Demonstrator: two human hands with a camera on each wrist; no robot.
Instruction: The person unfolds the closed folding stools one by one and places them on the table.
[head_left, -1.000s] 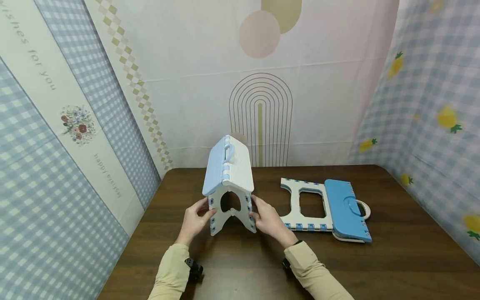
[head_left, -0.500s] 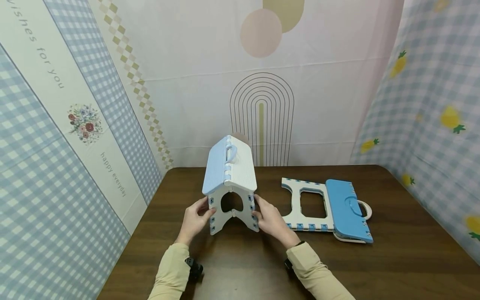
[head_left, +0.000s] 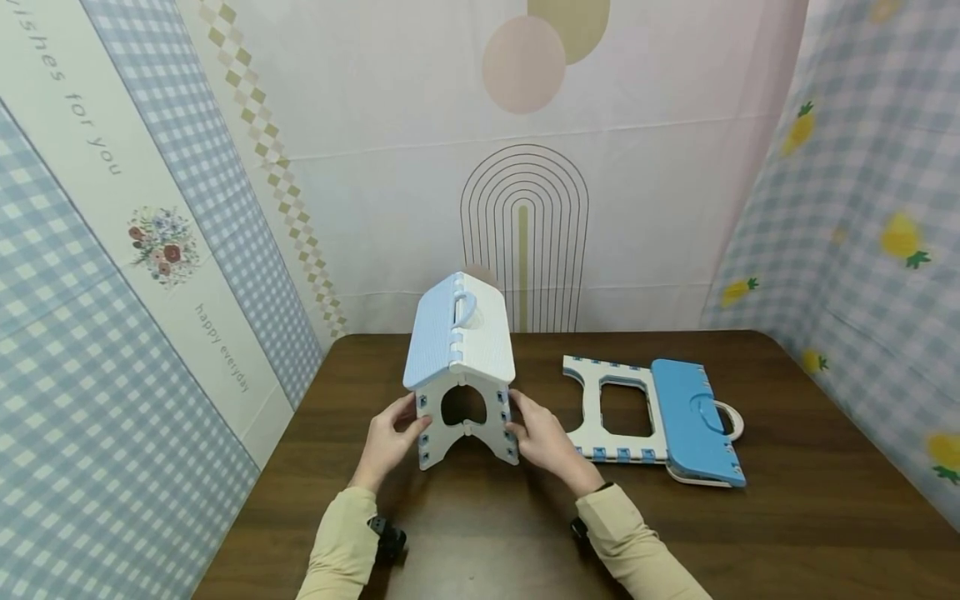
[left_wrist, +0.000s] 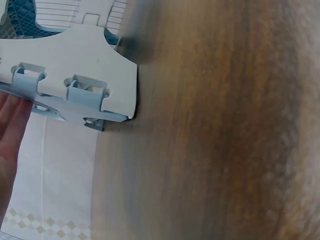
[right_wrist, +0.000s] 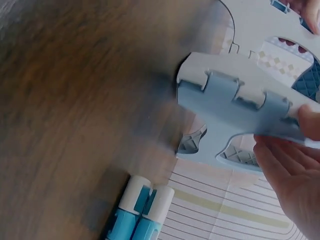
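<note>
One half-folded stool [head_left: 480,342], pale blue and white, is tented over the table [head_left: 472,533], slightly wider than before; I've got left hand [head_left: 386,440] and right hand [head_left: 542,435] fingers pinching its sides.

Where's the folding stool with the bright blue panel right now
In the head view, the bright blue and white folding stool lies flat on the table, just right of the right hand, which grips the pale blue stool.

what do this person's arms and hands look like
Both sleeves are creased and pale yellow. A small black device shows beside each; a thin dark band edges the right one. The left hand and right hand wear no gloves.
</note>
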